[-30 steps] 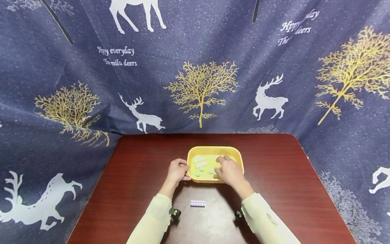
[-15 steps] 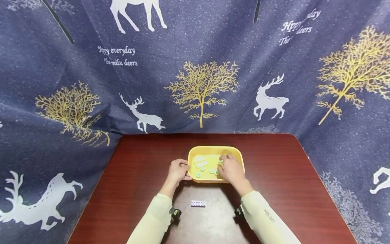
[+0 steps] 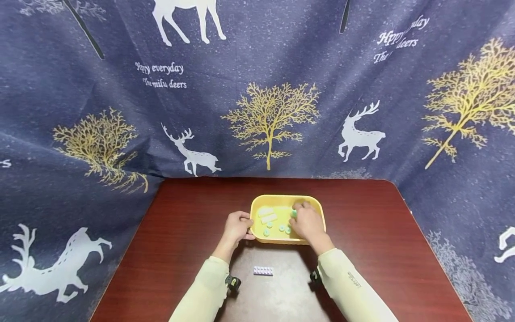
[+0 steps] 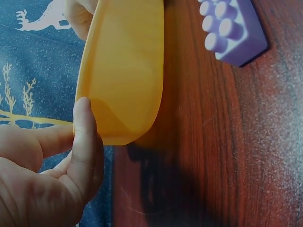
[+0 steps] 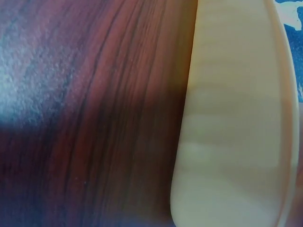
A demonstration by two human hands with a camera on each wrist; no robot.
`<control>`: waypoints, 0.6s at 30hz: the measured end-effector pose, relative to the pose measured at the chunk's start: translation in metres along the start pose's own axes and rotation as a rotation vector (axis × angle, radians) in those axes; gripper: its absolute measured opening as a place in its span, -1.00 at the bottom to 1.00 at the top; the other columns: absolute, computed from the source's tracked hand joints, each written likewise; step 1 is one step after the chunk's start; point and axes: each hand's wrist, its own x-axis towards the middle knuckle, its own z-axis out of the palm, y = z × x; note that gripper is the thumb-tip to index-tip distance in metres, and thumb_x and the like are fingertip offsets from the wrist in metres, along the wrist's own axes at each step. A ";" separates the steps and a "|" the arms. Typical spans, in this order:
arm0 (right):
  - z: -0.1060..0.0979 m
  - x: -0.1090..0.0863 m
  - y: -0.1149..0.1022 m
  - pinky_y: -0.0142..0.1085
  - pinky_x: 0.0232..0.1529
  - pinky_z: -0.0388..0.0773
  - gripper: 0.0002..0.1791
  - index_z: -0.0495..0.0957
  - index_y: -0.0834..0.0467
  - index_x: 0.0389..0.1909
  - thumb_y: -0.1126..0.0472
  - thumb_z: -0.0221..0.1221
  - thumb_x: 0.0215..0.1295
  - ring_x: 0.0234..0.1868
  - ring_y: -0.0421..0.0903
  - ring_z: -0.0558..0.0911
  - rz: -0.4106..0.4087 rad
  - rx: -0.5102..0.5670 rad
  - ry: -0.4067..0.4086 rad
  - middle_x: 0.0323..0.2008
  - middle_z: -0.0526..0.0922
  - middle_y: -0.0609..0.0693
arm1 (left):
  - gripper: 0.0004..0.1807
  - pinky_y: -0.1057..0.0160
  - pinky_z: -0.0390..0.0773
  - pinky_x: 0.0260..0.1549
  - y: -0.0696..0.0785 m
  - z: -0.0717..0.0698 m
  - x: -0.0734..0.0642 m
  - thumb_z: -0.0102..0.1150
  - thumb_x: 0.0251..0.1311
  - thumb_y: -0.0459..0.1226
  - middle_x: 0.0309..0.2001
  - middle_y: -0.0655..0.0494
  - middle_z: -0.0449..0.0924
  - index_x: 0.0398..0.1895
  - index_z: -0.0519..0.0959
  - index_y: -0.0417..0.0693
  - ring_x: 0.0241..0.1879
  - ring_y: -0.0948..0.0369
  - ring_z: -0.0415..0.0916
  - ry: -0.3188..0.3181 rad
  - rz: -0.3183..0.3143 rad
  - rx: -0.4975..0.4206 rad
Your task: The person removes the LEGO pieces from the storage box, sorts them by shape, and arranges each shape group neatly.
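To your far left, the dark blue curtain [image 3: 36,188] shows a white deer print. Your left sleeve [image 3: 203,286] is pale, with a black wrist camera [image 3: 233,282] at its cuff. Of your two hands, the left hand [image 3: 236,228] grasps the left end of the yellow plastic basin [image 4: 125,71] by its rim, the fingers pinching the wall. On the near side of the basin and apart from it, a purple studded building block [image 3: 263,271] lies lengthwise across the worktop [image 3: 382,246], between your forearms. Inside the basin, toward its left end, two pale yellow blocks [image 3: 268,218] lie next to each other, with small green round pieces [image 3: 282,228] nearer you and scattered on toward the middle. Farther right, your right hand [image 3: 307,221] reaches into the basin over its near right side, fingers bent downward; one green piece [image 3: 294,214] shows right at the fingertips, but you cannot tell from these views whether it is pinched or only lies beneath them. The right wrist view shows mainly the basin's outer wall beside the wood-grained surface. Your right sleeve [image 3: 354,286] stretches away at the near right.
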 end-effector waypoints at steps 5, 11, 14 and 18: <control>0.004 0.002 0.004 0.17 0.19 0.65 -0.42 0.55 0.15 0.21 0.05 0.37 0.17 0.21 0.24 0.52 0.024 0.002 -0.022 0.24 0.53 0.22 | -0.68 0.16 0.86 -0.50 -0.001 0.001 0.000 0.13 0.35 -0.52 -0.14 -0.37 0.60 0.12 0.47 -0.52 -0.48 -0.02 0.70 0.002 -0.001 0.010; 0.006 0.004 0.006 0.18 0.16 0.65 -0.41 0.54 0.15 0.24 0.07 0.32 0.17 0.20 0.27 0.50 0.029 -0.006 -0.022 0.24 0.53 0.23 | -0.67 0.15 0.86 -0.49 0.000 0.000 0.000 0.13 0.35 -0.51 -0.14 -0.35 0.60 0.14 0.46 -0.52 -0.48 0.00 0.69 0.008 -0.010 0.012; 0.008 0.006 0.006 0.18 0.17 0.64 -0.42 0.53 0.15 0.25 0.10 0.31 0.18 0.18 0.27 0.50 0.024 -0.020 -0.019 0.20 0.54 0.22 | -0.68 0.15 0.86 -0.49 0.001 0.000 0.000 0.13 0.35 -0.51 -0.16 -0.33 0.60 0.13 0.47 -0.52 -0.49 0.02 0.68 0.011 -0.009 0.015; 0.009 0.008 0.007 0.19 0.11 0.64 -0.46 0.54 0.16 0.23 0.16 0.31 0.19 0.14 0.28 0.52 0.001 -0.048 0.011 0.16 0.55 0.23 | -0.68 0.15 0.86 -0.50 0.001 0.001 0.000 0.14 0.34 -0.51 -0.16 -0.33 0.61 0.12 0.48 -0.52 -0.52 0.07 0.66 0.013 -0.011 0.017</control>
